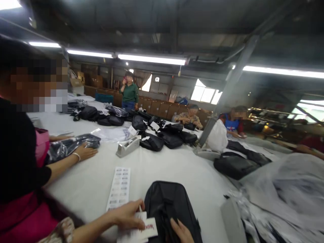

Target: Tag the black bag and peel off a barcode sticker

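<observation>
My left hand (129, 216) reaches in from the lower left and pinches a white paper tag (148, 227) with red print, beside a black bag (169, 206) lying on the white table (177, 165). My right hand (181, 231) shows only partly at the bottom edge, with its fingers resting on the black bag. A strip of printed stickers (118, 187) lies just left of the bag, above my left hand.
A person in pink sits close on my left, with a hand (86, 152) on a plastic-wrapped bag (71, 144). A grey tape dispenser (128, 146), several black bags (167, 136) and a heap of clear plastic sleeves (286, 192) cover the table. Other workers sit and stand beyond.
</observation>
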Tool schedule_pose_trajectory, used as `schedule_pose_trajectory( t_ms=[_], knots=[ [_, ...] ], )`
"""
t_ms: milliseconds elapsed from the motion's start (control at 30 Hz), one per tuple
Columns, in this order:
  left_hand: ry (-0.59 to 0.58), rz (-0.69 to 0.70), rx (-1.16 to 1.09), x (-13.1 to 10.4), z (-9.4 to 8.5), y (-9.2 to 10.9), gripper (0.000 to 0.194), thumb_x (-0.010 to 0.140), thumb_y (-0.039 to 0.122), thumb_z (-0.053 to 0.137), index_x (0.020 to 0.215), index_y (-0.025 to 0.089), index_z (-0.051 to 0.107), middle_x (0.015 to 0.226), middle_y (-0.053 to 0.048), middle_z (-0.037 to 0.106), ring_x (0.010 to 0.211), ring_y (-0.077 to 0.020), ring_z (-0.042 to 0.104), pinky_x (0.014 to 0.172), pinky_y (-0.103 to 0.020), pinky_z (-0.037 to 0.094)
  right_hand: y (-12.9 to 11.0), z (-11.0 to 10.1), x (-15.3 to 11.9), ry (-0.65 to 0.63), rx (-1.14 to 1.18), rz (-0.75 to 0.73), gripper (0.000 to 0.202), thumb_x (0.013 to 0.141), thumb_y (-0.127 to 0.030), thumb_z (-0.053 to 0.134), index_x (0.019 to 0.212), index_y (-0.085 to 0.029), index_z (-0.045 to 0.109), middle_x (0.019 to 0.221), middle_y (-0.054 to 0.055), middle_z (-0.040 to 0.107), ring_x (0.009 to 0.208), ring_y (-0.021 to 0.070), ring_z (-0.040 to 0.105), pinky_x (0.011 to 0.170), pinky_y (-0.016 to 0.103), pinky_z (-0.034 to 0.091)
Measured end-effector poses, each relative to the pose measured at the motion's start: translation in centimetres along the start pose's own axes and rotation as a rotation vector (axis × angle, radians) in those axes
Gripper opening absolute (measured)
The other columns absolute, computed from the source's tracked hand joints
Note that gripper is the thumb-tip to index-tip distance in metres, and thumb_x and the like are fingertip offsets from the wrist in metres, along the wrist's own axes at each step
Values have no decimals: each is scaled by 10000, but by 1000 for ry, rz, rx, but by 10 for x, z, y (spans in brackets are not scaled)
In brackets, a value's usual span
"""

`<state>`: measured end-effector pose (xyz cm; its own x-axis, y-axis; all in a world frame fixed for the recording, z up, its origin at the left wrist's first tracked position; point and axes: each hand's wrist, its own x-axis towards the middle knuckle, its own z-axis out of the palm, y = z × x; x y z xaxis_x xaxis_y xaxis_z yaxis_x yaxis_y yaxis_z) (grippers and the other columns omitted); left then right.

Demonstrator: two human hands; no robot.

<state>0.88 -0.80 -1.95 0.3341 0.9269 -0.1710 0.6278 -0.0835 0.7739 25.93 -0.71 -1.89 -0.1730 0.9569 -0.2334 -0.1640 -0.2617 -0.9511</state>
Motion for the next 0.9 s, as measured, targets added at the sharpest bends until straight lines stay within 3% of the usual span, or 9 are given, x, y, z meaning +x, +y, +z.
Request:
schedule_pose_trajectory(
  t_ms=[100,233,433,567,733,900],
  knots=[
    [-50,-32,28,-3,8,-1,483,682,428,684,1076,226,492,863,0,625,797,-208,581,616,-267,357,9,-3,-8,-18,43,42,439,585,-529,804,687,-141,627,517,-13,579,444,91,492,456,213,404],
    [-51,-83,40,-10,9,2,526,679,488,651,1094,217,477,855,-26,635,795,-240,590,624,-284,341,6,2,-11,-51,90,59,441,589,-515,806,729,-134,633,510,-13,584,425,76,482,408,175,345],
    [-42,-161,-29,-13,9,-1,440,631,502,684,940,200,603,916,-47,681,862,-261,615,622,-266,364,1,5,-13,-47,90,57,409,607,-493,801,708,-137,627,495,-15,578,415,73,480,406,169,346],
    [-121,-201,-192,-11,9,-3,296,636,397,662,839,182,676,776,-30,698,738,-229,635,513,-230,363,-1,5,-14,-25,65,64,436,576,-505,812,728,-133,641,509,-4,598,431,104,523,420,196,382],
    [-157,-214,-434,-2,11,6,215,574,184,584,762,170,687,718,-28,708,655,-190,644,500,-214,423,-8,7,-17,-65,124,91,374,624,-446,804,749,-129,651,539,2,621,444,110,549,441,200,401],
    [-177,-268,-636,16,18,28,235,483,105,527,650,147,686,638,-65,696,536,-224,637,445,-286,482,-30,16,-22,-131,274,11,458,674,-334,784,1066,-143,643,718,47,711,644,188,663,628,281,514]
  ],
)
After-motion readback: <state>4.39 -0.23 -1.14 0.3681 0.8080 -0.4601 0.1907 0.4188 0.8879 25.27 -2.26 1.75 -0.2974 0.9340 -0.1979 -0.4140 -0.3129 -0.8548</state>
